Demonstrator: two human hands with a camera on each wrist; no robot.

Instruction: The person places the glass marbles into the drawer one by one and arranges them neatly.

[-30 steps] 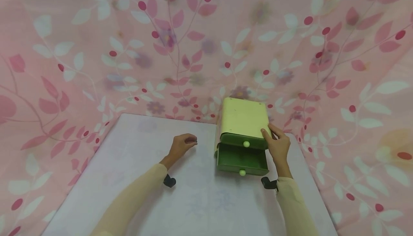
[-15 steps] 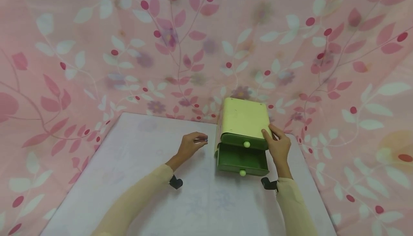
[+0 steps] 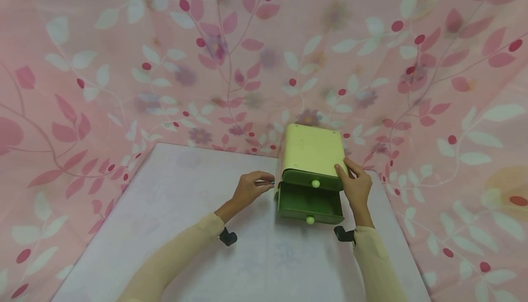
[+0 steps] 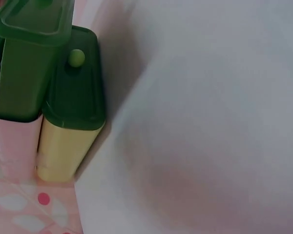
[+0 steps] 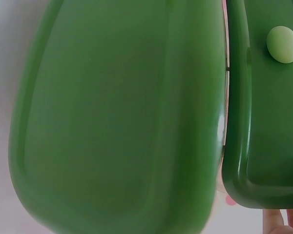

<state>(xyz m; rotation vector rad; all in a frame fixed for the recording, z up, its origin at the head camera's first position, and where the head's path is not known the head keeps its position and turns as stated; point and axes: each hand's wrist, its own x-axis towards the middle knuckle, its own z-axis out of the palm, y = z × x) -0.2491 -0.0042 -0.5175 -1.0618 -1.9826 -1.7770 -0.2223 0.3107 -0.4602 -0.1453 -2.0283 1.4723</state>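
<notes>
A small drawer cabinet [image 3: 315, 151] with a pale yellow top and green drawer fronts stands on the table. Its upper drawer [image 3: 299, 178] is closed, while the green drawer [image 3: 311, 205] below is pulled out and looks bare inside. My right hand [image 3: 357, 189] grips the cabinet's front right corner, thumb on top and fingers along the side. Just left of the cabinet, my left hand [image 3: 250, 187] pinches a tiny bluish object [image 3: 272, 183], mostly hidden by the fingertips. Beneath the pulled-out drawer, a closed lower drawer [image 4: 75, 92] shows in the left wrist view.
The white-covered table [image 3: 198, 256] extends left and in front of the cabinet. Pink floral cloth [image 3: 231, 63] hangs behind and on both sides. Round light-green knobs [image 3: 310, 220] stick out from the drawer fronts.
My left hand has moved right, up to the cabinet's left side, with the tiny object between its fingertips. The right hand and the cabinet have stayed in place.
</notes>
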